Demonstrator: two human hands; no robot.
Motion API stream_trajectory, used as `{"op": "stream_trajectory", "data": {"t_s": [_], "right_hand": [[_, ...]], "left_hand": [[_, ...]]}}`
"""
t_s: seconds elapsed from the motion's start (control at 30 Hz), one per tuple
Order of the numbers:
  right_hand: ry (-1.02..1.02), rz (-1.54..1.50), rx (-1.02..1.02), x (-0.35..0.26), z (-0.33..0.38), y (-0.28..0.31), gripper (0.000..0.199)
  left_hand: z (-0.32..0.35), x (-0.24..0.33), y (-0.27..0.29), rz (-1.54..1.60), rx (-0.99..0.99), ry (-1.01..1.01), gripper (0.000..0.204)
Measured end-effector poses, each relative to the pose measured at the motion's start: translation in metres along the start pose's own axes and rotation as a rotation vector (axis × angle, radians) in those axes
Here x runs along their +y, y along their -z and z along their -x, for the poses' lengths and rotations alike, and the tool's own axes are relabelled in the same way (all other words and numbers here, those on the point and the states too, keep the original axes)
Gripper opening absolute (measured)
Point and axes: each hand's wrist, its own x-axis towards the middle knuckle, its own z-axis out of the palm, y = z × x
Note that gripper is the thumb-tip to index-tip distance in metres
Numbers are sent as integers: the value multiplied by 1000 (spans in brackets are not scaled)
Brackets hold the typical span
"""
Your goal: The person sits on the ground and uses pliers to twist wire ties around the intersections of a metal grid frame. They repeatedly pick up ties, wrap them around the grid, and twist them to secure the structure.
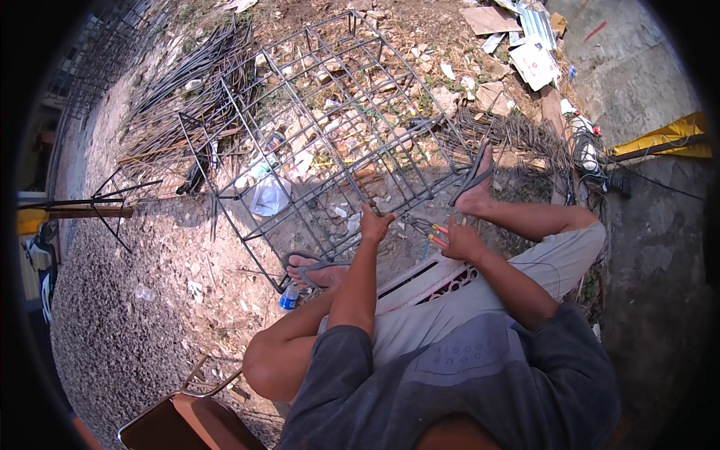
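Observation:
A cage of dark steel rebar (319, 124), tied from long bars and square hoops, lies in front of me over rubble. My left hand (375, 223) is closed on a bar at its near side. Just to the right, my right hand (463, 241) grips a pair of pliers (438, 238) with red and yellow handles. The jaws point left toward the cage and my left hand, a short way off the bars. Whether wire sits in the jaws is too small to tell. My sandalled left foot (319, 274) rests at the cage's near left corner.
Loose rebar (184, 94) is heaped at far left, and thin rods (499, 139) lie at right. A white plastic bag (271, 196) lies under the cage, a water bottle (289, 298) by my left foot. A brown chair (187, 420) stands lower left; cables (590, 157) lie right.

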Motion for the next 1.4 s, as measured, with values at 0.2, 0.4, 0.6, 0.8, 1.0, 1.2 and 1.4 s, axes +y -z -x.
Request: {"op": "stream_trajectory", "data": {"t_s": [0.2,0.4,0.6,0.8,1.0,1.2,1.4], "right_hand": [[352,422,635,9,-8,-28,45],[176,166,232,18,-19,-35,47],[289,-115,-119,44,-50,-23,51],[123,-5,36,30,-38,-17,38],[42,132,154,15,-17,-18,37],[49,-10,-85,22,-25,-14,46],[29,-121,-175,18,-35,-14,56]], "left_hand": [[-1,2,-3,-39,22,12,90],[-4,-1,-4,-35,-26,15,105],[-7,-7,-4,-47,15,3,110],[38,42,6,-186,191,-183,102],[45,28,7,-719,316,-811,37],[36,24,-5,-588,85,-639,22],[34,23,-6,-556,116,-604,22]]}}
